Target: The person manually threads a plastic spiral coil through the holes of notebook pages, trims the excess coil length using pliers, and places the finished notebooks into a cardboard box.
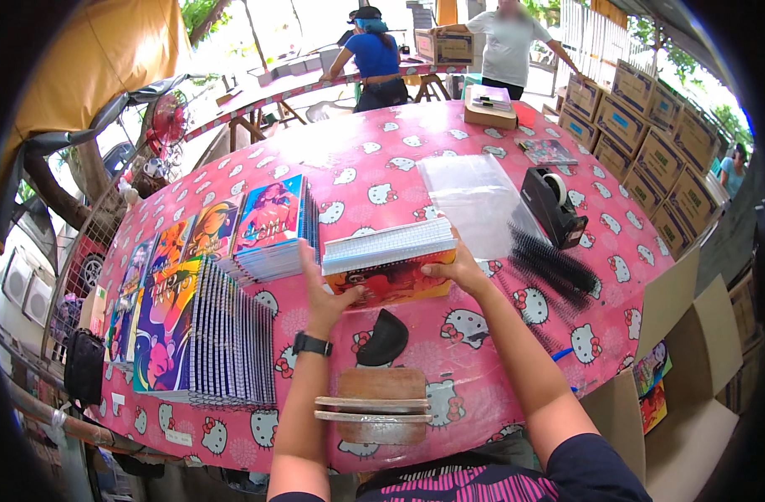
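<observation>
Between my two hands stands a bundle of spiral notebooks, white page edges and coils up, an orange and red cover facing me. My left hand presses its left end, thumb on the front cover. My right hand grips the right end, thumb also on the front. Left of my left hand is a notebook stack with a pink and blue cover. A taller, fanned stack of notebooks stands nearer me. Just below the bundle lie a black half-moon piece and a wooden block with two pale strips.
Right of the bundle are clear plastic sheets, a tape dispenser, black spiral coils and a blue pen. An open carton holding notebooks stands at lower right. Stacked cartons and other people are beyond the pink table.
</observation>
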A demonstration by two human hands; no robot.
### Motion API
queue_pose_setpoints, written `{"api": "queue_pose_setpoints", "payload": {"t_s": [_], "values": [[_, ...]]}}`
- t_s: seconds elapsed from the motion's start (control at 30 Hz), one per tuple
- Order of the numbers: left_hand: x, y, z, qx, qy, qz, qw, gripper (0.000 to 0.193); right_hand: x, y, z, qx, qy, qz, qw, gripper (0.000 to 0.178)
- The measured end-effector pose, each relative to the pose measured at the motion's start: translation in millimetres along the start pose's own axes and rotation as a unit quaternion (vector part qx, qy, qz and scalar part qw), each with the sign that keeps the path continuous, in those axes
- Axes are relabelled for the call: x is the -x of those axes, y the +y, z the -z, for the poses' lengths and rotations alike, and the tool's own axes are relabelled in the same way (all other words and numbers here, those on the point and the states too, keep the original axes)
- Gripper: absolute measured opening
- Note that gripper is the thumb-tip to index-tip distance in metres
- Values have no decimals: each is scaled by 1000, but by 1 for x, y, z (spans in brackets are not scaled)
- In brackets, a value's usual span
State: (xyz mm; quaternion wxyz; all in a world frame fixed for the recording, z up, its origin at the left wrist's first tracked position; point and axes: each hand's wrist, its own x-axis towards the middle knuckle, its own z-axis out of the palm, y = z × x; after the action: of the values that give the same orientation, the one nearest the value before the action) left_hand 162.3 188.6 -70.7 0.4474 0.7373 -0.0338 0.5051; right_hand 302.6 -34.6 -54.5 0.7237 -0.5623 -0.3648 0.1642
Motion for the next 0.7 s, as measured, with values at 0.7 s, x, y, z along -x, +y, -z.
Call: {"api": "queue_pose_setpoints", "payload": {"t_s": [0.7], "values": [[-41,47,9,-266,-219,1,939,109,5,-10,5,-42,26,-20,999,85]]}}
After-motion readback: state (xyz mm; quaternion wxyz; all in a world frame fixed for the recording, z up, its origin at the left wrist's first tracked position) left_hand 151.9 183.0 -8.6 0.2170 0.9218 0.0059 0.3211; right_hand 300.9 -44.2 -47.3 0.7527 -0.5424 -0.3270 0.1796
